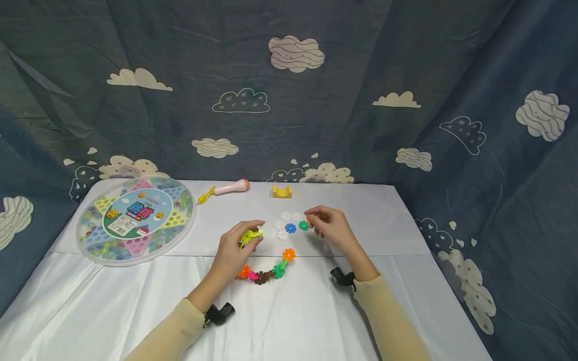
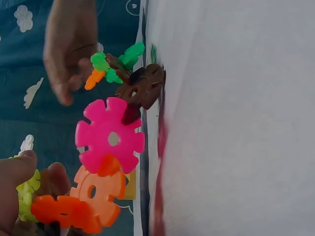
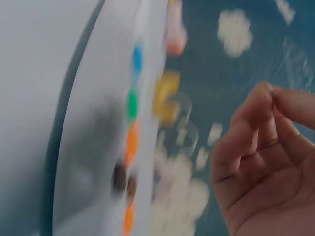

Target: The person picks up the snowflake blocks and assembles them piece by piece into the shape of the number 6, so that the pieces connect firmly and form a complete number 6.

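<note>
My left hand [image 1: 232,253] pinches yellow-green snowflake discs [image 1: 249,235] between thumb and fingers. From that hand hangs a curved chain of interlocked snowflake discs [image 1: 278,271]: orange, pink, brown and green, with an orange one at the far end. In the left wrist view the pink disc [image 2: 101,132] and brown disc [image 2: 145,88] show large, close over the white cloth. My right hand [image 1: 331,228] hovers with loosely bent fingers beside the loose discs, near a green disc [image 1: 304,225] and a blue disc [image 1: 290,228]. No disc shows between its fingers in the right wrist view.
White discs [image 1: 280,229] lie beside the blue one. Behind them stands a yellow curved block [image 1: 282,192]. A pink torch-like stick [image 1: 232,187] with a yellow strap lies farther left. A large round clear game case [image 1: 185,223] takes up the table's left side. Dark cloud-print cloth hangs behind.
</note>
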